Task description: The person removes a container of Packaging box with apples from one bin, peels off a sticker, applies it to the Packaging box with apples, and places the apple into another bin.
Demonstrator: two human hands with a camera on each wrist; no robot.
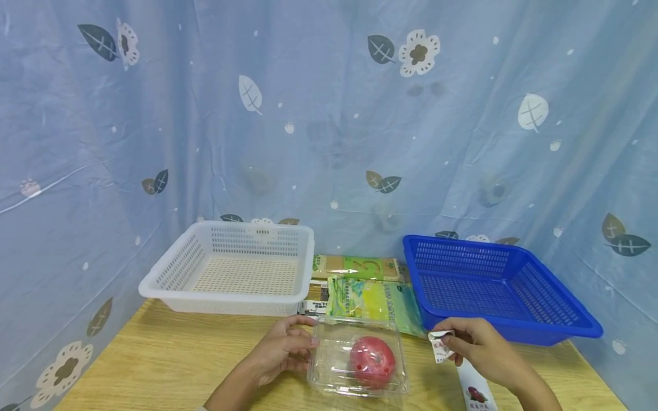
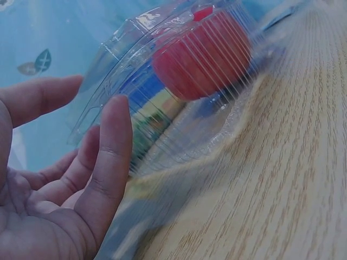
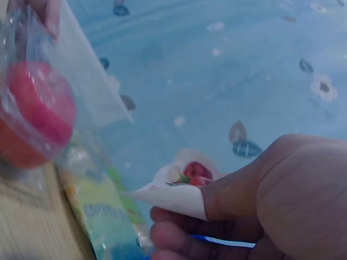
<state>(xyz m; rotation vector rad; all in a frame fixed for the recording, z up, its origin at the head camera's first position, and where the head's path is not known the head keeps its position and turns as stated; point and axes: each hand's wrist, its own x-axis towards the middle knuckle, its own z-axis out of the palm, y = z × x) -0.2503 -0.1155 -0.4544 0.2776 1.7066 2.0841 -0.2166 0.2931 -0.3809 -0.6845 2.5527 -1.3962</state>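
Note:
A clear plastic clamshell box (image 1: 331,365) stands on the table in front of me, its lid down. Inside, towards its right side, lies a round red fruit (image 1: 372,362). My left hand (image 1: 284,349) is at the box's left side, fingertips right at its edge; in the left wrist view its fingers (image 2: 111,146) are spread and gently bent. Between thumb and fingers, my right hand (image 1: 475,345) pinches a small white paper label (image 3: 181,196), bent over and printed with red fruit. A longer white strip (image 1: 475,388) with a fruit print lies partly under that hand.
Behind the box lie a yellow-green plastic packet (image 1: 367,297) and a brown-and-green package (image 1: 354,268). A white basket (image 1: 226,302) stands at the back left, a blue basket (image 1: 506,328) at the back right. A patterned blue curtain (image 1: 329,142) encloses the wooden table (image 1: 169,359).

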